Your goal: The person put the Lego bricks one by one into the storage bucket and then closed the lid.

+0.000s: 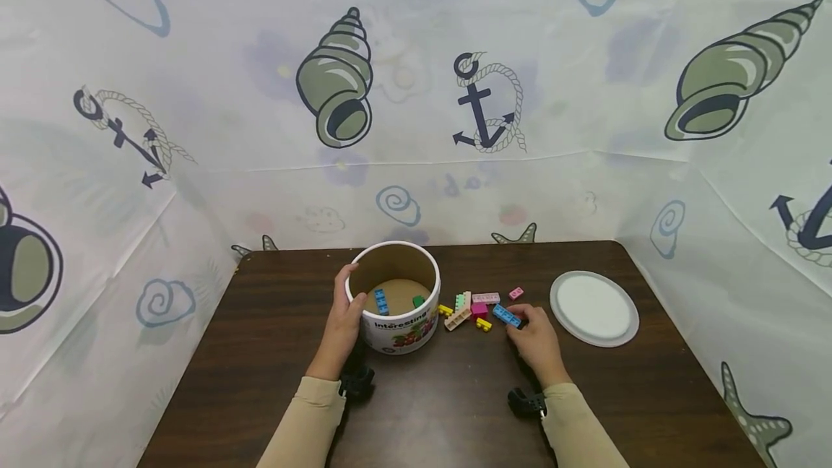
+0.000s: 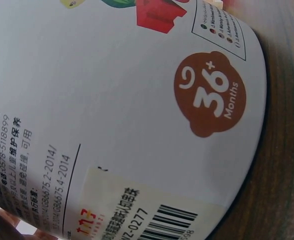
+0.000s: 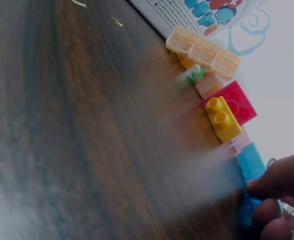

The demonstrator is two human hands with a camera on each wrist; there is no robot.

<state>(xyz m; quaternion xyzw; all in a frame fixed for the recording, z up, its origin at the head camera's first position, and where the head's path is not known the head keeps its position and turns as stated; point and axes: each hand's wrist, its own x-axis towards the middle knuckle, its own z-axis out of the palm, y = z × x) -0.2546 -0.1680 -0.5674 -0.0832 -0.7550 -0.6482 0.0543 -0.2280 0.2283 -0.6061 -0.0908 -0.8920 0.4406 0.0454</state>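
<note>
My left hand (image 1: 343,323) grips the left side of a white round tub (image 1: 377,331), with fingers at its rim. A blue toy brick (image 1: 381,302) and a green brick (image 1: 418,301) lie on the bottom of the tub. To the right, my right hand (image 1: 536,341) pinches a long blue brick (image 1: 505,315) between thumb and fingers, close over the table. Beside that brick is a loose cluster with a yellow brick (image 1: 484,325), a magenta brick (image 1: 479,310), a peach brick (image 1: 458,319) and a pink brick (image 1: 486,298). In the left wrist view the tub's printed wall (image 2: 137,90) fills most of the picture.
A white round lid (image 1: 594,309) lies flat on the dark wooden table (image 1: 273,352), right of my right hand. A small pink brick (image 1: 516,293) sits apart behind the blue one. Patterned cloth (image 1: 416,193) hangs behind and at both sides of the table.
</note>
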